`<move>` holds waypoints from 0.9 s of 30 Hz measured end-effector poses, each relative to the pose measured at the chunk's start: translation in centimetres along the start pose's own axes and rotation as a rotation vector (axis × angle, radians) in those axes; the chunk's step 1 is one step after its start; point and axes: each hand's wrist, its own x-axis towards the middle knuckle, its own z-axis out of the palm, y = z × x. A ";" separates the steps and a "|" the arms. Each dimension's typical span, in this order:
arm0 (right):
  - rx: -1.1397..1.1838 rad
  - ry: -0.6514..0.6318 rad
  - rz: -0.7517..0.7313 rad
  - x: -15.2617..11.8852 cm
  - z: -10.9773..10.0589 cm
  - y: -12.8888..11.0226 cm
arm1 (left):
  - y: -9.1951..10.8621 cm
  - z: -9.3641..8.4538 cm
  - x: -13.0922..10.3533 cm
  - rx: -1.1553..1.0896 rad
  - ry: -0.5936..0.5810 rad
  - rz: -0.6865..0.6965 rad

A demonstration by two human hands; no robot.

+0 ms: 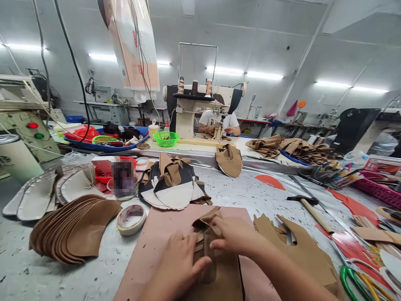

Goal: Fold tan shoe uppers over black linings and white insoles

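Note:
A brown leather shoe-upper piece [226, 274] lies on a pink work mat [140, 255] right before me. A narrow see-through strip [209, 269] rests along its middle. My left hand [178, 263] lies over the leather's left side, fingers bent loosely and thumb held apart. My right hand [233, 234] reaches in from the right, its fingers bent around the folded upper flap [205, 218] of the leather. The undersides of both hands are hidden. Another cut brown leather piece [300, 251] lies beside the mat, on the right.
Stacked brown leather pieces [75, 230] and a tape roll [131, 219] lie left. Black-and-white shoe parts [175, 192] sit behind the mat. A hammer [316, 215] and green-handled scissors [352, 282] lie right. Across the table, a person [232, 121] sits behind a sewing machine [184, 113].

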 end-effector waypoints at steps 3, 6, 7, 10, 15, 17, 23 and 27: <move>0.110 0.221 -0.100 -1.4 2.4 -0.7 | -2.7 0.1 0.3 -0.456 0.126 -0.127; 0.150 0.396 -0.238 -2.1 5.3 -2.1 | -3.9 -0.1 0.5 -0.617 0.185 -0.101; 0.146 0.410 -0.284 -2.2 6.2 -2.6 | -3.9 -0.2 0.5 -0.589 0.171 -0.058; 0.108 0.442 -0.355 -2.4 8.6 -3.3 | -3.2 -0.5 0.1 -0.396 0.085 0.029; 0.079 0.545 -0.366 -2.2 10.3 -3.2 | -2.6 -0.5 -0.4 -0.155 0.014 -0.032; 0.042 0.564 -0.362 -2.2 10.4 -3.2 | -2.8 -0.6 -0.3 -0.151 0.011 -0.049; 0.010 0.545 -0.332 -2.0 10.6 -3.7 | -3.4 -0.8 0.0 -0.186 -0.012 -0.027; 0.051 0.555 -0.322 -2.2 10.0 -2.9 | -2.8 -0.3 -0.2 -0.041 0.035 -0.064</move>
